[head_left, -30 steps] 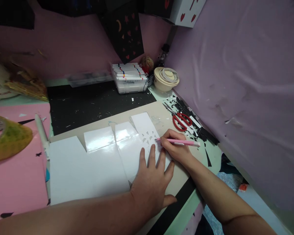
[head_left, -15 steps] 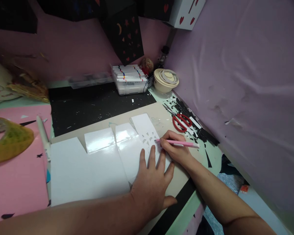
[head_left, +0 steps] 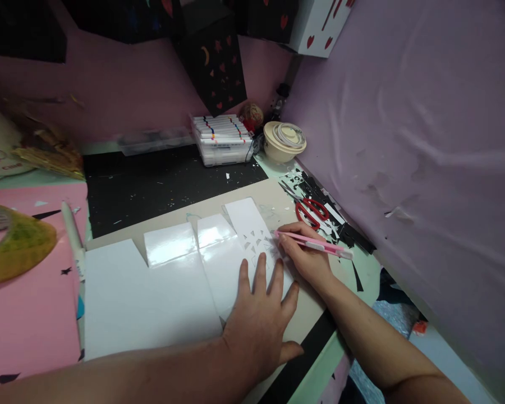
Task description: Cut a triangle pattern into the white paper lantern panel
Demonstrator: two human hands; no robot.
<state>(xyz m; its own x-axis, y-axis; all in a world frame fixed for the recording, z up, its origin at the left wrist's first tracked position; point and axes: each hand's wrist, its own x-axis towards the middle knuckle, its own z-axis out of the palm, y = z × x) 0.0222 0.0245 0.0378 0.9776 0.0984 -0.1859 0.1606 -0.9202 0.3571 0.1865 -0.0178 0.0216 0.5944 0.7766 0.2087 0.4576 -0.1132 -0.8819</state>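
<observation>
A white card sheet (head_left: pixel 151 303) with slit, folded flaps lies on a beige board (head_left: pixel 273 193). Several small triangular holes pierce its right flap. Fingers spread, my left hand (head_left: pixel 261 314) rests flat on the sheet just below these holes. My right hand (head_left: pixel 307 255) is closed around a slim pink craft knife (head_left: pixel 320 245), at the right edge of the perforated flap. The knife's front end points left towards the holes; its blade is too small to make out.
Red-handled scissors (head_left: pixel 311 212) lie among black and white paper scraps on the right. Behind stand a marker box (head_left: pixel 223 140) and a cream bowl (head_left: pixel 284 143). Yellow tape (head_left: pixel 21 244) and a white pen (head_left: pixel 72 233) lie left. Decorated black boxes (head_left: pixel 219 73) hang above.
My right hand has drawn the craft knife slightly right, off the cut pattern, and its back end has tipped lower. My left hand stays on the sheet. The view has shifted slightly.
</observation>
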